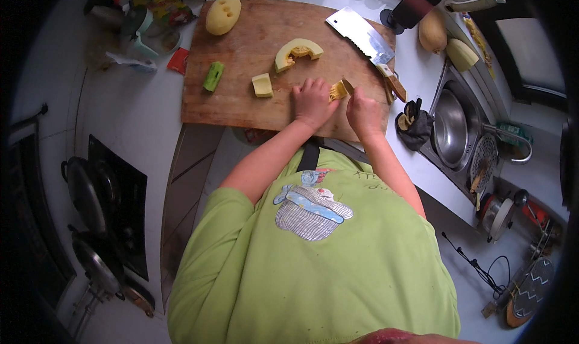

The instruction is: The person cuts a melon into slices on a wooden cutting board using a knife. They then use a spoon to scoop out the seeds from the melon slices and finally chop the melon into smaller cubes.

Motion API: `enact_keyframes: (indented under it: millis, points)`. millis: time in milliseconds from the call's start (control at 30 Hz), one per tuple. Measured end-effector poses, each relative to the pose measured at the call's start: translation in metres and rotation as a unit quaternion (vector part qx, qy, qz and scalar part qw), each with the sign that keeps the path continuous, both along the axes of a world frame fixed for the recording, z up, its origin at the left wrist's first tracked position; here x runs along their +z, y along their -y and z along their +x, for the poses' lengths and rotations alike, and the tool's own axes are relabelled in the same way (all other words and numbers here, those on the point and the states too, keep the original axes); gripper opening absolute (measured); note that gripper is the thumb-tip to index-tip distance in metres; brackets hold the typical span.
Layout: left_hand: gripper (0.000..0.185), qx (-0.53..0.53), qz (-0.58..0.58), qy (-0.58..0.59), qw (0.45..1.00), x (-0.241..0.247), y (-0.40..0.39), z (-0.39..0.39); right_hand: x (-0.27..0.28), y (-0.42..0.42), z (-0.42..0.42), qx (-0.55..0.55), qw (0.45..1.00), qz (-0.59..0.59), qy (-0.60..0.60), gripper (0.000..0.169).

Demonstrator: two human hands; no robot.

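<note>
My left hand (313,100) grips a chunk of yellow squash (337,91), its stringy, seedy inside showing beside the fingers. In my right hand (364,114) is a small metal utensil (348,87), its tip against the chunk; whether it is a spoon or a knife is hard to tell. Both hands are over the wooden cutting board (244,111). Beyond them rests a curved squash piece (299,53) with pulp inside its bend. A pale peeled block (262,85) lies left of my left hand, and farther left is a short green vegetable piece (213,76).
A cleaver (361,34) lies across the board's right side, its handle over the edge. A peeled potato (223,16) is at the far left corner. To the right are a phone on a stand (415,5), a whole squash (433,31), dark gloves (413,126) and the sink (450,129).
</note>
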State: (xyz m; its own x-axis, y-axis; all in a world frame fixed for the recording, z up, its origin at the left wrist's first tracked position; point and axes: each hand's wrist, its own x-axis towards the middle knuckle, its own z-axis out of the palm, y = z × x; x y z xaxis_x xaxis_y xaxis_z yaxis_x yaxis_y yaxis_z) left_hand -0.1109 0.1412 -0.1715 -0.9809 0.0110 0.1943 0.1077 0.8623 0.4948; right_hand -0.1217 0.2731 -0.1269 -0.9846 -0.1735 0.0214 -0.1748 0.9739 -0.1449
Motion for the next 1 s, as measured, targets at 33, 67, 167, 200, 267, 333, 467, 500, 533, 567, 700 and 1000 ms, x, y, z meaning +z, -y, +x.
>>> enact_keyframes:
  millis: [33,67,167,200,267,333,467,500,533,567,700,1000]
  points:
    - [0.033,0.0,0.0,0.003,1.0,0.001,0.001,0.0,0.002,0.0,-0.001,0.002,1.0,-0.001,0.003,0.007]
    - [0.033,0.0,0.0,0.006,1.0,0.001,0.001,0.001,0.002,0.001,-0.001,0.004,1.0,-0.002,0.006,0.006]
    - [0.034,-0.003,0.005,-0.006,1.0,0.001,0.001,0.0,0.003,0.002,0.001,0.031,0.999,0.023,0.006,0.005]
    - [0.033,-0.003,0.005,-0.012,1.0,0.001,0.002,0.0,0.003,0.002,0.002,0.033,0.999,0.025,0.0,0.005]
    - [0.033,-0.01,0.005,-0.002,1.0,0.001,0.002,-0.001,0.004,0.003,0.004,0.037,0.999,0.028,-0.013,0.004]
    - [0.033,-0.012,0.006,0.004,1.0,0.003,0.003,-0.001,0.006,0.003,0.005,0.034,0.999,0.024,-0.016,0.004]
    - [0.033,-0.009,0.011,0.001,1.0,0.0,0.003,-0.001,0.011,0.007,0.007,0.023,0.999,0.025,-0.011,0.003]
    - [0.033,-0.008,0.012,-0.002,1.0,0.0,0.004,-0.001,0.011,0.007,0.007,0.021,0.999,0.026,-0.006,0.003]
    - [0.032,-0.01,0.013,0.001,1.0,0.0,0.004,-0.001,0.01,0.006,0.006,0.02,0.999,0.026,-0.001,0.004]
    - [0.032,-0.011,0.014,0.004,1.0,0.0,0.003,-0.001,0.009,0.006,0.005,0.019,0.999,0.027,0.004,0.004]
    - [0.03,-0.006,-0.007,0.015,1.0,0.005,0.002,-0.002,0.007,0.008,0.007,0.041,0.998,0.046,0.01,0.005]
    - [0.03,-0.004,0.014,-0.005,1.0,0.0,0.002,-0.001,0.014,0.011,0.009,-0.008,0.999,0.019,0.035,0.006]
